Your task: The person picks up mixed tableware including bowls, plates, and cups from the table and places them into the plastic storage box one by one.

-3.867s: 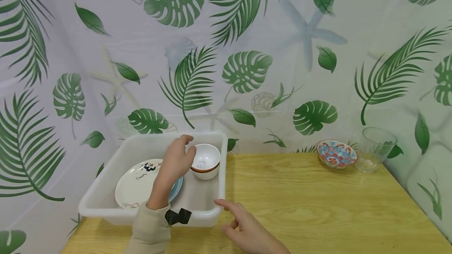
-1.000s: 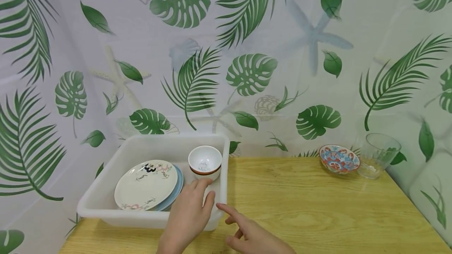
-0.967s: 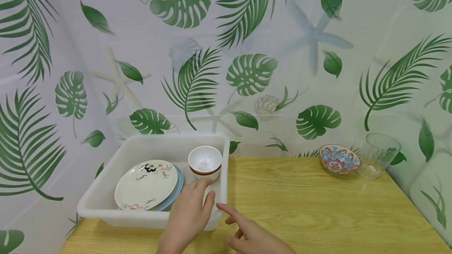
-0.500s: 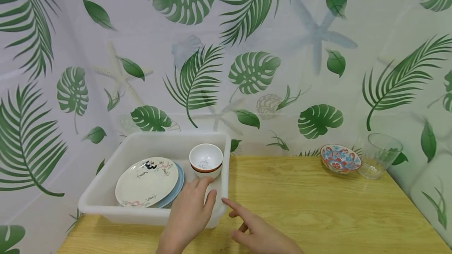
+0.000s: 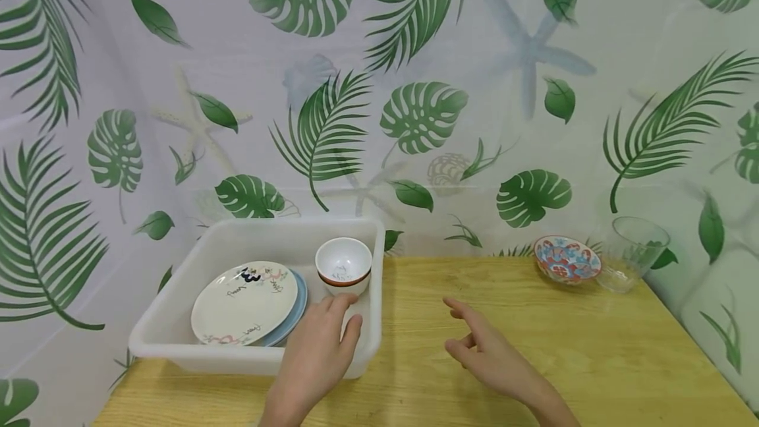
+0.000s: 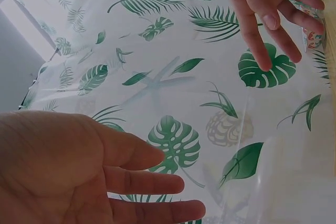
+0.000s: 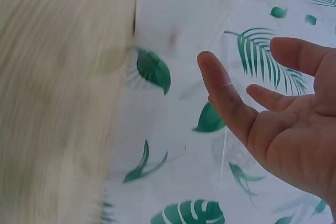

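My left hand [image 5: 320,351] hovers over the front right part of a white plastic tub [image 5: 148,335], its fingers relaxed and holding nothing. Just beyond its fingertips sits a stack of small bowls [image 5: 344,262], white inside with a brown rim below. To its left, a cream oval plate [image 5: 246,302] with floral drawings lies on a blue plate [image 5: 301,302]. My right hand [image 5: 495,354] is above the wooden table, right of the tub, fingers loosely bent with nothing in them. In the right wrist view its index finger [image 7: 226,95] points outward.
A red and blue patterned bowl [image 5: 567,260] stands at the back right of the wooden table [image 5: 450,295]. Beside it, near the table's right edge, is a clear glass [image 5: 631,252]. A leaf-printed sheet [image 5: 415,31] hangs behind.
My left hand has drawn back from beside the bowls toward the tub's front. Within the last half second my right hand has moved right, away from the tub's corner. The dishes stay put.
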